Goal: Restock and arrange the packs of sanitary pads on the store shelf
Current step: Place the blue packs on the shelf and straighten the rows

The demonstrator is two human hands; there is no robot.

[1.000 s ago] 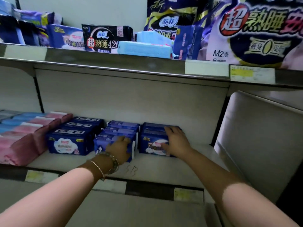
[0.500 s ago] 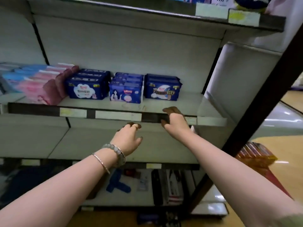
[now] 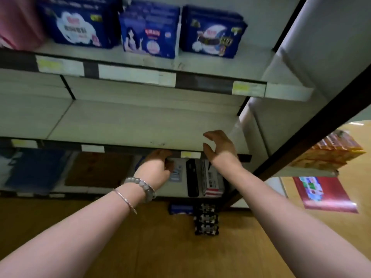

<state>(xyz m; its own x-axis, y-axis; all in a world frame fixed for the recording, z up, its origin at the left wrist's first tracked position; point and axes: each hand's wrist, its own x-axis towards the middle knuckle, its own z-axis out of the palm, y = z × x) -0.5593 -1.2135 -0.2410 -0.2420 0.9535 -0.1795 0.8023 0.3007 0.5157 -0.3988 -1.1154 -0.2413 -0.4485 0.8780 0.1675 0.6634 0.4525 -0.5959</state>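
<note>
A shop: tiered shelves (image 3: pixel 281 91) with price labels (image 3: pixel 136 74) and rows of pad packs (image 3: pixel 210 33).

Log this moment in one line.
left hand: empty, at lower shelf edge | right hand: empty, just above it | blue packs: in a row on upper shelf | dark packs: stacked on floor

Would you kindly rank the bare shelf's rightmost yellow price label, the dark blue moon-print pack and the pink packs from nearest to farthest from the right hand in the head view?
1. yellow price label, just left of the right hand.
2. dark blue moon-print pack, on the shelf above.
3. pink packs, far left of that shelf.
</note>
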